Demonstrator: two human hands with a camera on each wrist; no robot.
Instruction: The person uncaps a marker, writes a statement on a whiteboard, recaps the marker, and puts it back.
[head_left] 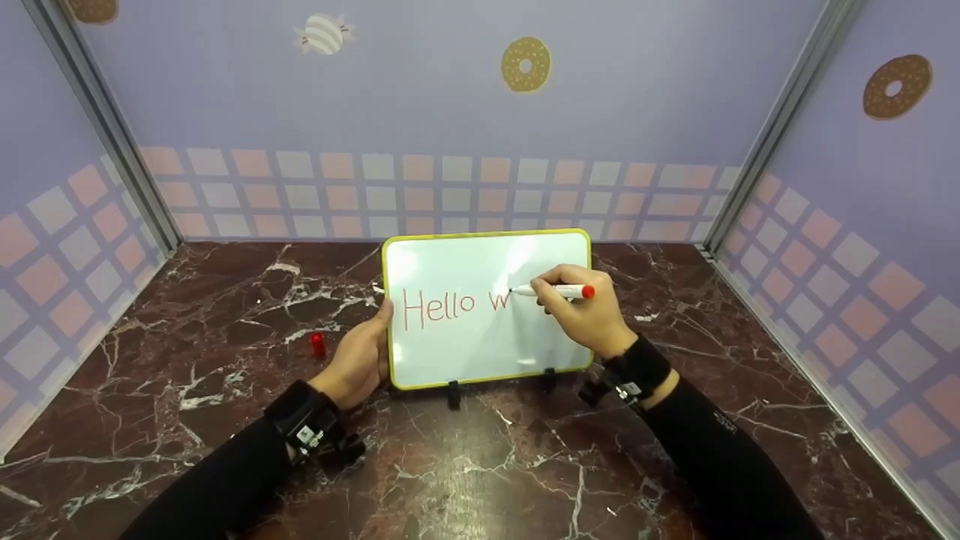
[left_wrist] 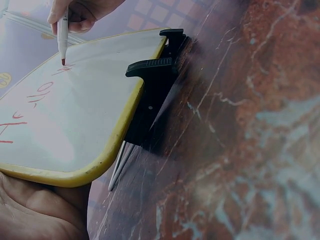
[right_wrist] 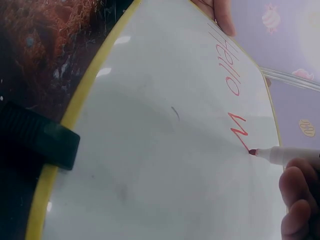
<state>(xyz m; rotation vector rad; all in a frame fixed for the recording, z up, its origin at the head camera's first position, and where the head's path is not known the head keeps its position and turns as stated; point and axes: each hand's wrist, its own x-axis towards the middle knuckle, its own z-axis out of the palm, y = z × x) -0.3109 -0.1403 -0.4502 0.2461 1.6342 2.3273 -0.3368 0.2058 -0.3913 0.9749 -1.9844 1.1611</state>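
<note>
A small whiteboard (head_left: 480, 352) with a yellow frame stands tilted back on a black stand (left_wrist: 155, 100). Red writing on it reads "Hello w". My left hand (head_left: 356, 364) grips the board's left edge, thumb along the frame, the other fingers partly hidden behind it. In my right hand (head_left: 589, 311) a white marker (head_left: 564, 291) with a red end is pinched between thumb and fingers. Its red tip touches the board at the end of the "w", as the right wrist view shows closely.
A red marker cap (head_left: 318, 344) sits on the dark marbled tabletop (head_left: 225, 405), left of my left hand. Lilac patterned walls (head_left: 420, 97) enclose the table at the back and both sides. Black clips (head_left: 454, 395) of the stand stick out below the board's lower edge.
</note>
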